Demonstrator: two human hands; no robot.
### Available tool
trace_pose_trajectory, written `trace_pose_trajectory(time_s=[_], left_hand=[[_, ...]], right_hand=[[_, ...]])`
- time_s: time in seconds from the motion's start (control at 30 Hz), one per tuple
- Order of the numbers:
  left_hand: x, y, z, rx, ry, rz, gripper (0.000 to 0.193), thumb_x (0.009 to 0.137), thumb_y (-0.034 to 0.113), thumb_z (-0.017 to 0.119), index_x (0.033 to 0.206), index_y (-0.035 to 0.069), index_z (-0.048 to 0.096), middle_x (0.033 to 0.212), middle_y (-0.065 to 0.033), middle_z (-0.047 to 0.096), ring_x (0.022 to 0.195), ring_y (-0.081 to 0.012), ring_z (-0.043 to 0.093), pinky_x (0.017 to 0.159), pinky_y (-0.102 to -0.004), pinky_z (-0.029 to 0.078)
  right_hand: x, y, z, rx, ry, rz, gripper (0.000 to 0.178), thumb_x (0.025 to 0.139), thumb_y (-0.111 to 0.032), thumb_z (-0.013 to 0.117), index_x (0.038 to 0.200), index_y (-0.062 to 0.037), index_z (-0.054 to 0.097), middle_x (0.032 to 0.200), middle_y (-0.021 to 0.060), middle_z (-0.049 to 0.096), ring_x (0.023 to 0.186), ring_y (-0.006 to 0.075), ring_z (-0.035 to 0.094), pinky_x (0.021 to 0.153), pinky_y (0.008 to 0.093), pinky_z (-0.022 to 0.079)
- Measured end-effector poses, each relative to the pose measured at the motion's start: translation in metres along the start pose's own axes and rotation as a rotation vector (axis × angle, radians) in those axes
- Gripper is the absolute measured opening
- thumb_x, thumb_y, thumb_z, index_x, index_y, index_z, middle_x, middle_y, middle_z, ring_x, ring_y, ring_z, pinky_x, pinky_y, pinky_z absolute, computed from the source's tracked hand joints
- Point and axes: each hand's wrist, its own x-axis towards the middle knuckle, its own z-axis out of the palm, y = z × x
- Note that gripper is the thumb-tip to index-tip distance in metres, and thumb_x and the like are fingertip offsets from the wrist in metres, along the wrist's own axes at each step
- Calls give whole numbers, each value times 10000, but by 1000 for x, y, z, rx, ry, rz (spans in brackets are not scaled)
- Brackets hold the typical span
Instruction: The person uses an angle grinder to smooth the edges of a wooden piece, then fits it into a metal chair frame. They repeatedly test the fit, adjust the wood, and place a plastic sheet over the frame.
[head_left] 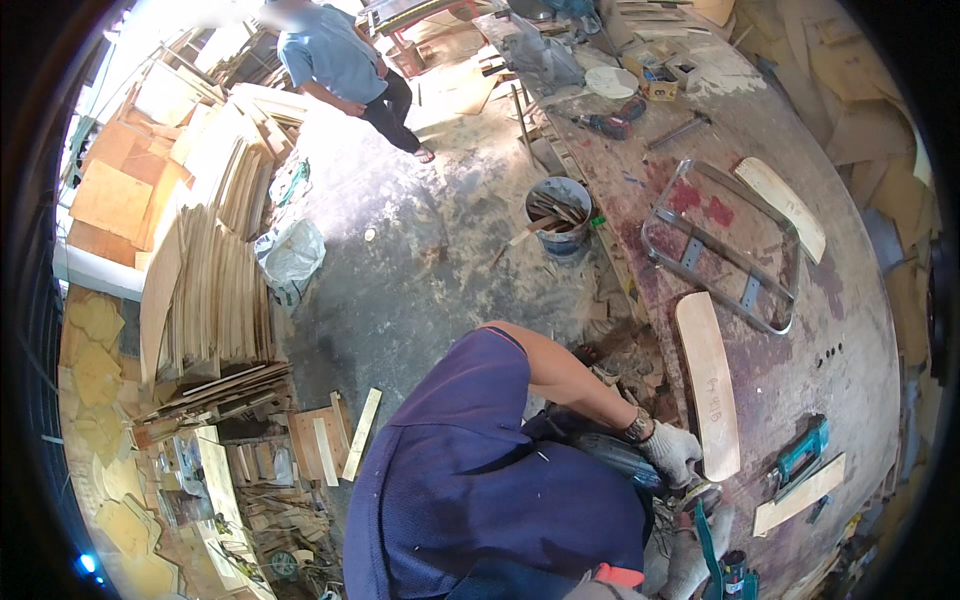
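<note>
While a bucket [566,244] holds sticks [562,209], I cannot tell whether left hand [673,455] or right hand [686,562] grips.

Left hand [672,455] was reached out, right hand [690,562] near it; both wore pale gloves.
Short dark-blue left sleeve [485,372] ended on the upper arm; bare left forearm [590,390] slanted down toward the view's right. Watch [638,427] sat on the left wrist, just above the glove. Left fingers were curled, tips hidden, so grip state was unclear. Right hand showed only partly, low in view; finger pose couldn't be read. Torso [490,490] filled the lower middle.
</note>
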Motion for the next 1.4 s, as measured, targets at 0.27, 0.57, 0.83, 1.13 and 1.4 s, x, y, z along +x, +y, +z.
trace_pose_trajectory(time_s=[0.27, 0.57, 0.83, 1.13, 1.4], left_hand=[[-12, 14, -8, 24, -26, -24, 434, 629, 344, 796, 918, 41, 683, 909, -161, 703, 862, -304, 676, 714, -424, 508], [-17, 20, -12, 47, -29, -55, 483, 633, 375, 803, 960, 48, 666, 922, -172, 705, 888, -316, 684, 736, -417, 518], [-18, 21, -12, 68, -17, -19, 440, 648, 360, 790, 939, 53, 670, 895, -175, 698, 877, -327, 686, 739, -433, 518], [-17, 33, -15, 129, -59, -14, 465, 641, 374, 791, 955, 53, 671, 920, -184, 708, 895, -335, 698, 754, -427, 530], [-20, 39, -15, 204, -3, -27, 481, 625, 390, 791, 951, 58, 670, 893, -201, 699, 863, -363, 698, 748, -445, 537]], right_hand=[[5, -29, -13, -418, 40, -12, 770, 713, -342, 887, 1308, 47, 594, 933, 258, 684, 871, 402, 691, 730, 394, 555], [21, -57, -22, -327, -115, -34, 856, 667, -255, 891, 1404, 8, 543, 1209, 253, 667, 1121, 406, 653, 930, 432, 520], [23, -64, -18, -501, -208, -107, 884, 620, -242, 905, 1407, -85, 536, 1356, 217, 580, 1120, 387, 658, 875, 468, 548], [22, -54, 6, -583, -180, 456, 769, 673, -354, 882, 1289, -6, 581, 1239, 258, 649, 1023, 451, 671, 791, 487, 548], [19, -40, 7, -325, -157, 322, 604, 792, -385, 809, 1206, -9, 583, 1007, 222, 690, 868, 414, 696, 740, 490, 541]])
